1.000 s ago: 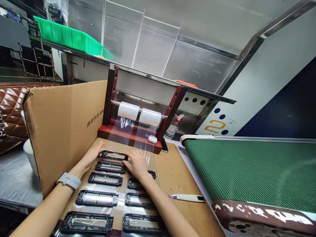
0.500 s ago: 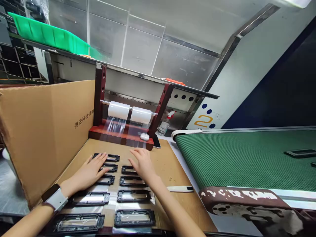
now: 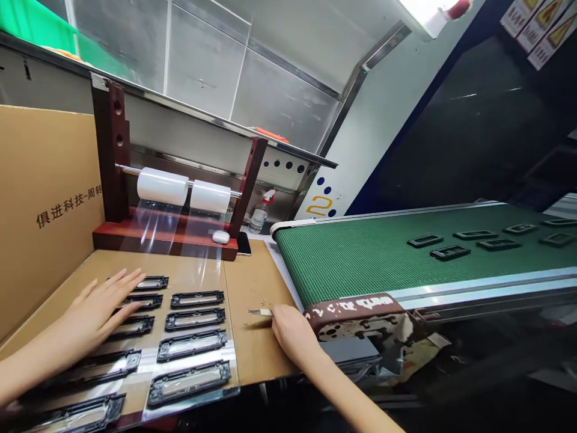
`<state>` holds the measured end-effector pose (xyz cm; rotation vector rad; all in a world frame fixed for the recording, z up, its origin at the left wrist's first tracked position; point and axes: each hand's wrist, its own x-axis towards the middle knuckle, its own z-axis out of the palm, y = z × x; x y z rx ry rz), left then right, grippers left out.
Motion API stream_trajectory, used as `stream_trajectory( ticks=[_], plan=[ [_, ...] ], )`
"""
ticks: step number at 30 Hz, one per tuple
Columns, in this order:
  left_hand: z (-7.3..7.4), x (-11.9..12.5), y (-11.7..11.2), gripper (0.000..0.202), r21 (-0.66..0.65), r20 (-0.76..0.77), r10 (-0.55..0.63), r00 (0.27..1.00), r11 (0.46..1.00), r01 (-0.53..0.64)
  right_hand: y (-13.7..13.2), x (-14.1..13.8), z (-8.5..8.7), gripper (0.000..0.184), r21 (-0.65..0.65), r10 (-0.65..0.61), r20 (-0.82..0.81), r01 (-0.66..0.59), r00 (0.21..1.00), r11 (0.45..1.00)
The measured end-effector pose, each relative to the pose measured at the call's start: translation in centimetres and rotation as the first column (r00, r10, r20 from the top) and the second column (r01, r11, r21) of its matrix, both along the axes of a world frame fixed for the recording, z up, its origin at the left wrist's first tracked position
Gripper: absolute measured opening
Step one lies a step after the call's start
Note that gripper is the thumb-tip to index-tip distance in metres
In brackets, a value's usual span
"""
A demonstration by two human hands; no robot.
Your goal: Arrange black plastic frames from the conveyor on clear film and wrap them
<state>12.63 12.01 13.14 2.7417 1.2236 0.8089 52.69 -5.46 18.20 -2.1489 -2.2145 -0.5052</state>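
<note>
My left hand (image 3: 97, 310) lies flat with its fingers spread over the left column of black plastic frames (image 3: 155, 282), covering parts of several of them. A second column of black frames (image 3: 193, 343) sits to its right, on clear film laid over the cardboard. In my right hand (image 3: 295, 331) is a utility knife (image 3: 264, 313) with a pale handle, its blade pointing left just above the cardboard. My right fingers are closed round the handle, which they mostly hide.
Two rolls of clear film (image 3: 210, 196) hang on a dark red wooden stand (image 3: 166, 243), with a small white case (image 3: 220, 237) on its base. Behind stands a spray bottle (image 3: 259, 216). On the right, a green conveyor belt (image 3: 342, 258) carries several black frames. A cardboard panel (image 3: 49, 162) rises at left.
My right hand has moved right, away from the frames, and taken hold of the knife on the cardboard. My left hand stays over the left column. The view has swung right, showing more of the belt.
</note>
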Motion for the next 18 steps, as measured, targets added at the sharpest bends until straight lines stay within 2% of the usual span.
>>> stream_trajectory(
  ticks=[5,8,10,12,15,18],
  plan=[
    [0.0,0.6,-4.4,0.054,0.054,-0.073,-0.232,0.97,0.97,0.236,0.0,-0.9,2.4,0.025,0.033,0.118,-0.093,-0.116,0.989,0.993],
    [0.0,1.8,-6.7,0.066,0.093,-0.163,-0.273,0.948,0.952,0.29,-0.1,-2.6,3.5,0.036,0.004,0.313,-0.193,-0.318,0.93,0.948],
    [0.1,2.5,-7.6,0.072,0.073,-0.212,-0.263,0.941,0.956,0.284,-0.2,-4.3,3.5,0.034,-0.01,0.463,-0.223,-0.476,0.858,0.879],
    [0.3,2.9,-7.9,0.072,0.01,-0.259,-0.278,0.925,0.957,0.29,-0.1,-6.2,3.1,0.026,-0.017,0.555,-0.195,-0.568,0.809,0.823],
    [0.4,3.0,-8.0,0.07,-0.063,-0.293,-0.285,0.913,0.958,0.279,0.6,-8.6,2.1,0.022,-0.043,0.612,-0.136,-0.622,0.779,0.782],
    [0.3,3.0,-8.1,0.07,-0.069,-0.291,-0.267,0.919,0.964,0.258,1.6,-10.1,1.5,0.024,-0.092,0.637,-0.104,-0.645,0.764,0.758]
  ],
)
